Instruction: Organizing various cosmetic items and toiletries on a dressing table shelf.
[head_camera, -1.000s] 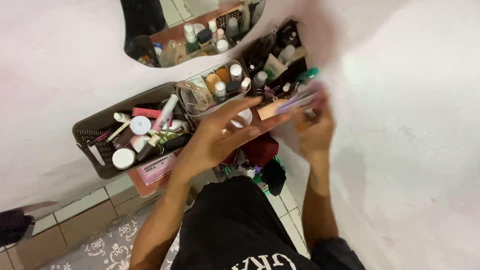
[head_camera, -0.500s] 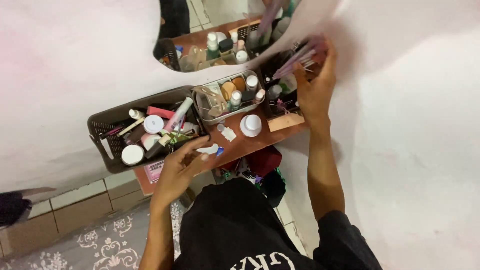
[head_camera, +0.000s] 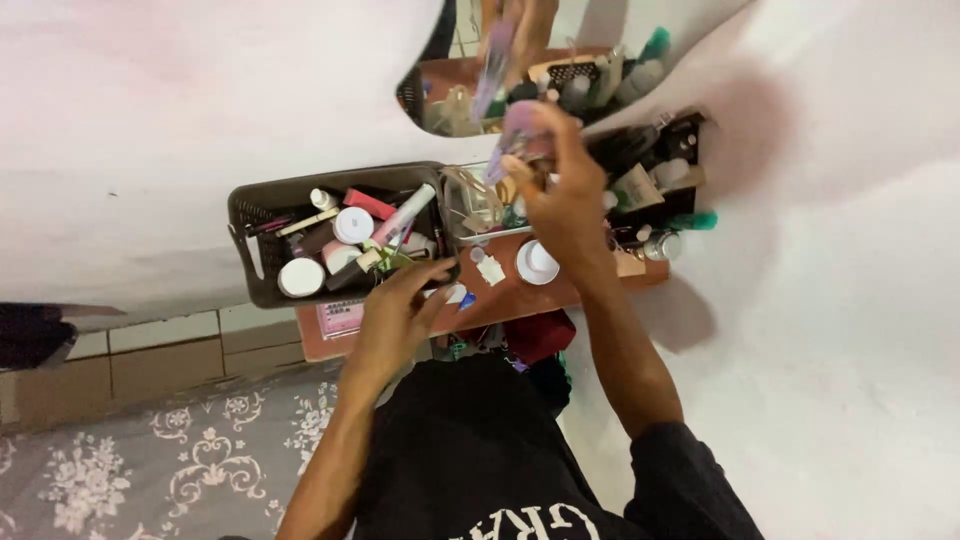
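Purple tube (head_camera: 512, 135) gripped in the right hand (head_camera: 560, 195); left hand (head_camera: 395, 310) loosely open.

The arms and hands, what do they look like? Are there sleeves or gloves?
No gloves: the left hand and right hand are bare, and so are both forearms. A short black sleeve covers the right upper arm. No watch or bracelet shows on either wrist.

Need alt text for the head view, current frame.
Seen from above, a person's right hand holds a blurred purple item over a cluttered wooden shelf, while the left hand reaches the edge of a brown basket full of cosmetics. A mirror hangs above.
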